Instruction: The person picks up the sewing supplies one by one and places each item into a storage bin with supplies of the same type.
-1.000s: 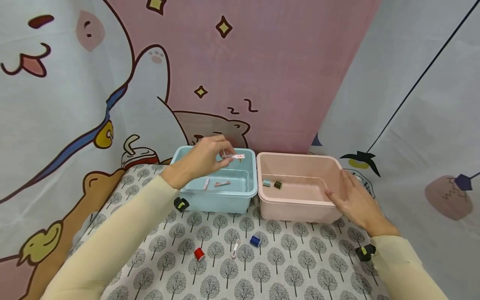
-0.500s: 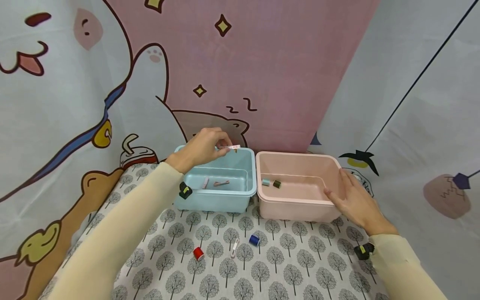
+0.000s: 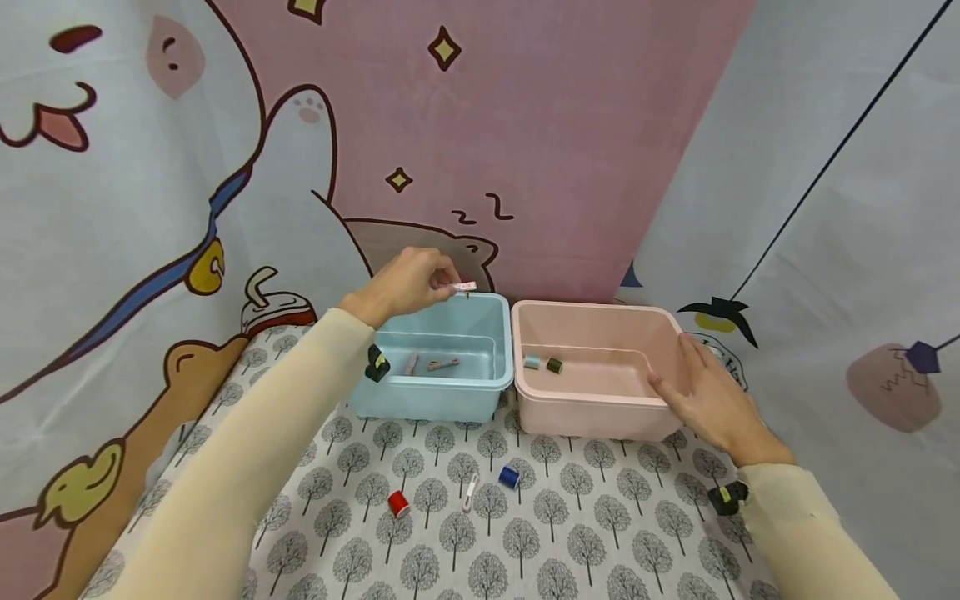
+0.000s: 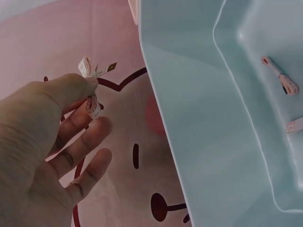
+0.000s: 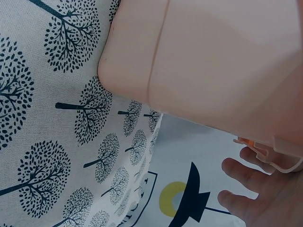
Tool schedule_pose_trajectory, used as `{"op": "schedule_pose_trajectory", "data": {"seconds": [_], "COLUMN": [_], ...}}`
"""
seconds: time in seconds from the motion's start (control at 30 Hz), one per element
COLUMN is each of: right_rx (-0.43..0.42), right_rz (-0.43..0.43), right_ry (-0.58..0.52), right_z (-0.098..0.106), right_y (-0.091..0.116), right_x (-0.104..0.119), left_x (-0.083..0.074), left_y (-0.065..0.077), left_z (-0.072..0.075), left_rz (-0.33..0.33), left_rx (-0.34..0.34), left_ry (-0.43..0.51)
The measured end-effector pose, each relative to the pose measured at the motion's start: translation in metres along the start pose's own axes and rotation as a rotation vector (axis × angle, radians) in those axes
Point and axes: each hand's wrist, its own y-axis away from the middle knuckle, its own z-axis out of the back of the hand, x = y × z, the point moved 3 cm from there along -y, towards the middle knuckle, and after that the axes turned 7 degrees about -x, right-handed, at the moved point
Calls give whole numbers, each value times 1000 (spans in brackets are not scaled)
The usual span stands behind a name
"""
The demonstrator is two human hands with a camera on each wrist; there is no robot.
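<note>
Thumb and index finger of my left hand (image 3: 408,283) pinch a small folded measuring tape (image 4: 93,106) with printed numbers and a brass end. That hand is above the back left of the light blue bin (image 3: 442,406). Two more folded tapes lie in this bin, a pinkish tape (image 3: 443,364) and a paler tape (image 3: 412,363). My right hand (image 3: 716,400) grips the right rim of the pink bin (image 3: 592,419), thumb inside and fingers outside. Inside the pink bin lie a light blue thread spool (image 3: 532,362) and a dark green spool (image 3: 554,366).
A red thread spool (image 3: 398,503), a white folded tape (image 3: 470,492) and a blue spool (image 3: 509,477) lie on the tree-print cloth (image 3: 551,542) before the bins. A printed curtain (image 3: 570,150) hangs close behind.
My left hand has moved slightly back and up with the measuring tape, towards the blue bin's rear edge. The right hand stays on the pink bin.
</note>
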Motion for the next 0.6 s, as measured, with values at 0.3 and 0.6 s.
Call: {"op": "schedule_pose_trajectory", "data": {"seconds": [0.3, 0.6], "right_rx": [6, 3], "right_rz": [-3, -4], "right_ry": [4, -1], "right_z": [-1, 0], "right_y": [-1, 0], "right_x": [0, 1], "left_x": [4, 5], "left_y": [0, 6], "left_z": [-1, -1], "left_rz": [34, 75], "left_rx": [23, 62], "left_ry": [-32, -86]}}
